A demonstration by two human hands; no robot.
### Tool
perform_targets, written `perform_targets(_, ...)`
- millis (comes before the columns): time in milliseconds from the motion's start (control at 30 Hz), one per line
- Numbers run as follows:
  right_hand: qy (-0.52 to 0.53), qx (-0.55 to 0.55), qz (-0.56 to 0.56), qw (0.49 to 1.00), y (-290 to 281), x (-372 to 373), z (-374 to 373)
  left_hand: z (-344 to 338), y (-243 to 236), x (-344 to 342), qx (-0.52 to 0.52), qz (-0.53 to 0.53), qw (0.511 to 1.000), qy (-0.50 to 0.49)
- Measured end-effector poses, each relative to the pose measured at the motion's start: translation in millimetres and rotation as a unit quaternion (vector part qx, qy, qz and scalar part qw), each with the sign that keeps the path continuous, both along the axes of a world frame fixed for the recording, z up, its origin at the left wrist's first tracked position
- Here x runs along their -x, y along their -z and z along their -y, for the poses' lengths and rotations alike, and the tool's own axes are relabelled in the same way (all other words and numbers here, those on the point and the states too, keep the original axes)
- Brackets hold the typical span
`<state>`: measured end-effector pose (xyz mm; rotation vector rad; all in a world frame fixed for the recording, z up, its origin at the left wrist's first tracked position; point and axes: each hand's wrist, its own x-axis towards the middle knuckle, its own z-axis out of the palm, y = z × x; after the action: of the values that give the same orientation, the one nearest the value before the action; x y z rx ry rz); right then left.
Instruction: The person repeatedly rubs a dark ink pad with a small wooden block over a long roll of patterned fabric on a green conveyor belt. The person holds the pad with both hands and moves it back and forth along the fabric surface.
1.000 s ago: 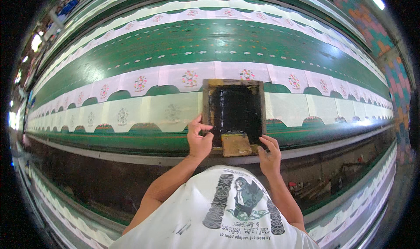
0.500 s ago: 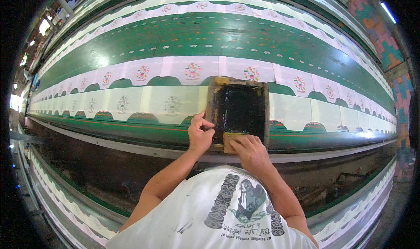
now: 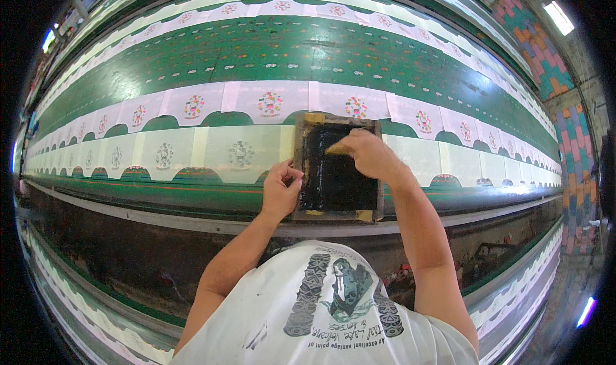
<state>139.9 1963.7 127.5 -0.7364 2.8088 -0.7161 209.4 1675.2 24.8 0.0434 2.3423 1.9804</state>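
A screen-printing frame (image 3: 380,198) with worn wooden sides and yellowish tape at its corners lies over the near row of pale yellow fabric pieces. Its mesh (image 3: 337,188) is coated in glossy black ink. My right hand (image 3: 373,154) is closed on a small tan squeegee (image 3: 338,148) over the upper part of the mesh; the hand hides part of the squeegee. At the frame's left edge, my left hand (image 3: 281,190) is closed with curled fingers, thumb and forefinger against the wood. Left of it, a yellow piece (image 3: 218,156) bears a grey-black outline print (image 3: 240,154).
Behind runs a row of pale pink pieces (image 3: 244,102) with colourful round prints (image 3: 270,102). They lie on a long green table (image 3: 224,50) with a grey front rail (image 3: 186,215). More tables with fabric rows stand beyond and behind me. A patchwork-coloured wall (image 3: 577,147) rises at right.
My right hand has moved the squeegee from the near end of the frame to its upper part. My left hand stays at the frame's left edge. The view has shifted slightly.
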Motion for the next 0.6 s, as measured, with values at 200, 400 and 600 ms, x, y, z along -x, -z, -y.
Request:
perform_targets(200,0.070,0.016,-0.084,0.994,7.8,16.9,10.2,3.4,10.9,5.5,-0.002,-0.020,1.000,-0.004)
perform_targets(400,0.061,-0.031,-0.073,0.995,8.1,-43.8,28.1,5.7,-3.5,4.8,0.029,-0.002,0.999,0.015)
perform_targets(600,0.073,-0.063,-0.056,0.994,-1.0,-122.6,54.4,8.9,7.5,5.6,0.055,-0.060,0.997,0.018)
